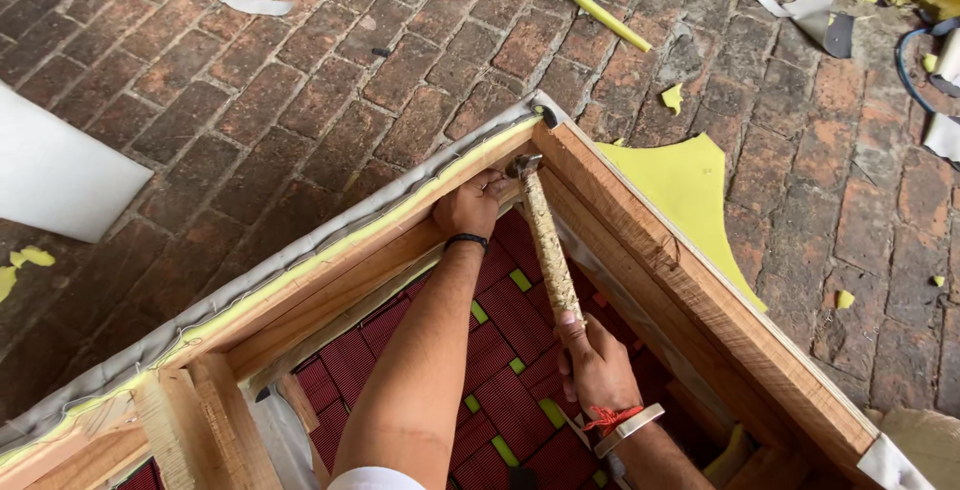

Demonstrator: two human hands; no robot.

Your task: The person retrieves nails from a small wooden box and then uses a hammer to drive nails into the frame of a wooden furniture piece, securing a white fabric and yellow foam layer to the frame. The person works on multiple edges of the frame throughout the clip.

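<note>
At the left edge of the brick floor a white board lies flat, with small yellow foam scraps just beside it. Next comes the wooden frame, resting on the floor with one corner pointing away from the person. Its left rail is wrapped on the outside in grey fabric over a thin line of yellow foam. Inside the frame, dark red webbing is woven in a grid, with yellow-green showing through the gaps.

The left hand is pressed against the inner face of the left rail close to the far corner, fingers curled; whatever it pinches there is too small to make out. A black band sits on that wrist.

Just to its right, the hammer stands almost upright, its metal head close to the corner of the frame and next to the left fingers. The right hand is wrapped tight around the lower end of the pale handle, with a red thread and a metal bangle at the wrist.

Right of the frame a yellow foam sheet lies on the bricks, and more offcuts litter the floor's far right corner.
</note>
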